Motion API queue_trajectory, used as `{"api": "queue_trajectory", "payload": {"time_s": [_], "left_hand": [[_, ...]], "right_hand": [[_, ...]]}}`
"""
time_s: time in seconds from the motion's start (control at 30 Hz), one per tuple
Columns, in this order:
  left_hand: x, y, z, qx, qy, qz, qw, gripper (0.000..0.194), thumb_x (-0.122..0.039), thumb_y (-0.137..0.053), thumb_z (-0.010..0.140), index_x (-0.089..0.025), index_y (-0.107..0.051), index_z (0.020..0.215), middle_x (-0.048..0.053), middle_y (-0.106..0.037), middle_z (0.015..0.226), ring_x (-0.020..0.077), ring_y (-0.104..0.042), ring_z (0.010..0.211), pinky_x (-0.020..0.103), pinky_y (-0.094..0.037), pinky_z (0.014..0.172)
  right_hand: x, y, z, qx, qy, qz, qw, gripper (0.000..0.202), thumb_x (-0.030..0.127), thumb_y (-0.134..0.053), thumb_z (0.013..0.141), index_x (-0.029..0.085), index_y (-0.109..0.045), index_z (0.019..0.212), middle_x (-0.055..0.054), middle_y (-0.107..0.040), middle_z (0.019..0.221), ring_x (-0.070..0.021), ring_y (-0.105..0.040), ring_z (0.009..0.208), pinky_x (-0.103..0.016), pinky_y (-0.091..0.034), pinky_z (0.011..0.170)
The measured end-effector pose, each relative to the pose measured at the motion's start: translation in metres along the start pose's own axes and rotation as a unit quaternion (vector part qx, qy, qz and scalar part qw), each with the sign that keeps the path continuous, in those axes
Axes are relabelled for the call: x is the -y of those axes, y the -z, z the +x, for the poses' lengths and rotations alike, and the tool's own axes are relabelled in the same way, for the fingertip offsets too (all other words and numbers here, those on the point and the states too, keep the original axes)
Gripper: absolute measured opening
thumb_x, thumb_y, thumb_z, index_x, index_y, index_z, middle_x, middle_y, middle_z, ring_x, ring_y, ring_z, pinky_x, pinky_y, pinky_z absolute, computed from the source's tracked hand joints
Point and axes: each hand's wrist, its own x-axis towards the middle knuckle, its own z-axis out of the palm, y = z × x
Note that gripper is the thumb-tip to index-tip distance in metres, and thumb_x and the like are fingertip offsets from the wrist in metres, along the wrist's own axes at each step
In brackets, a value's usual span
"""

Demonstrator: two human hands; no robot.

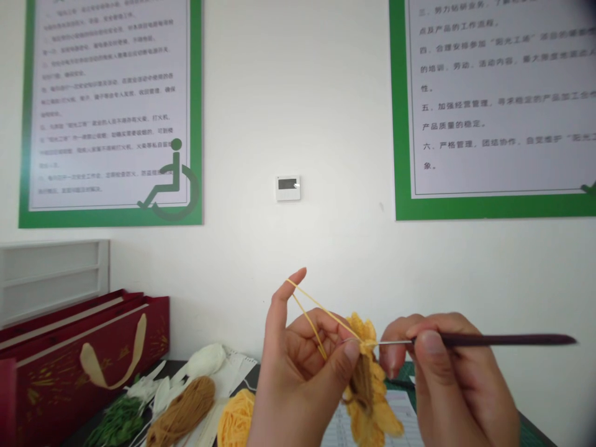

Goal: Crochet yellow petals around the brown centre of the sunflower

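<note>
Between thumb and fingers, my left hand (pixel 310 366) pinches a yellow and brown crochet piece (pixel 365 385) with petal-like edges. Its raised index finger carries a loop of yellow yarn (pixel 316 304) that runs down to the piece's top edge. My right hand (pixel 447 372) is closed around a crochet hook (pixel 503 340) with a dark handle, held nearly level. The hook's thin metal shaft points left and meets the piece at its upper edge, beside my left thumb. The hook's very tip is hidden in the stitches.
Dark red gift bags (pixel 88 372) stand at the left. Near them lie green yarn (pixel 116 422), a brown skein (pixel 184 410), white yarn (pixel 207 361) and a yellow ball (pixel 236 419). A printed sheet (pixel 400 406) lies beneath my hands. A white wall rises behind.
</note>
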Motion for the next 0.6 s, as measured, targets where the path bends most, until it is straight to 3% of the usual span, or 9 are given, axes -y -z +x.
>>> {"api": "queue_trajectory", "payload": {"time_s": [0.17,0.33,0.4,0.47,0.53,0.6], "left_hand": [[0.003,0.002,0.001,0.019,0.011,-0.019,1.0,0.102,-0.012,-0.086,0.078,-0.028,-0.026,0.159,-0.001,-0.07,0.077,0.0148,-0.062,0.07,0.027,-0.051,0.07],[0.006,0.001,0.001,0.024,0.007,-0.025,0.999,0.099,-0.014,-0.084,0.081,-0.032,-0.026,0.16,0.0,-0.072,0.08,0.0167,-0.066,0.069,0.031,-0.053,0.069],[0.006,-0.001,-0.001,0.026,0.005,-0.034,0.999,0.102,-0.014,-0.084,0.081,-0.034,-0.024,0.16,-0.001,-0.071,0.08,0.0169,-0.066,0.07,0.03,-0.053,0.069],[0.005,-0.002,-0.003,0.027,0.011,-0.048,0.998,0.106,-0.013,-0.085,0.08,-0.036,-0.02,0.161,-0.002,-0.07,0.079,0.0154,-0.065,0.069,0.028,-0.052,0.067],[0.005,-0.003,-0.004,0.037,0.023,-0.059,0.997,0.106,-0.013,-0.085,0.081,-0.035,-0.019,0.161,-0.002,-0.07,0.079,0.0139,-0.062,0.067,0.027,-0.05,0.065],[0.005,-0.002,-0.004,0.063,0.05,-0.077,0.994,0.103,-0.014,-0.087,0.08,-0.03,-0.023,0.159,-0.001,-0.071,0.08,0.0139,-0.062,0.067,0.028,-0.05,0.066]], "right_hand": [[-0.005,0.003,0.006,0.07,-0.162,0.135,0.975,0.029,0.037,-0.056,0.104,0.022,-0.058,0.079,-0.001,-0.062,0.069,-0.0133,-0.059,0.062,-0.024,-0.054,0.058],[-0.009,-0.005,0.005,0.079,-0.172,0.162,0.969,0.026,0.035,-0.059,0.102,0.023,-0.054,0.079,0.001,-0.063,0.07,-0.0131,-0.061,0.064,-0.024,-0.057,0.062],[-0.009,-0.005,0.004,0.059,-0.106,0.12,0.985,0.02,0.03,-0.059,0.102,0.025,-0.055,0.083,0.002,-0.063,0.071,-0.0136,-0.062,0.065,-0.024,-0.056,0.059],[-0.009,0.0,0.004,0.053,0.019,0.02,0.998,0.011,0.02,-0.063,0.098,0.026,-0.061,0.089,0.0,-0.065,0.075,-0.0152,-0.065,0.068,-0.025,-0.057,0.058],[-0.011,0.006,0.004,0.07,0.16,-0.118,0.978,0.016,0.011,-0.069,0.09,0.026,-0.069,0.095,-0.002,-0.069,0.08,-0.0171,-0.068,0.068,-0.028,-0.057,0.057],[-0.013,0.01,0.003,0.076,0.243,-0.202,0.946,0.026,0.006,-0.071,0.085,0.027,-0.073,0.1,-0.003,-0.072,0.081,-0.0187,-0.068,0.066,-0.032,-0.057,0.055]]}}
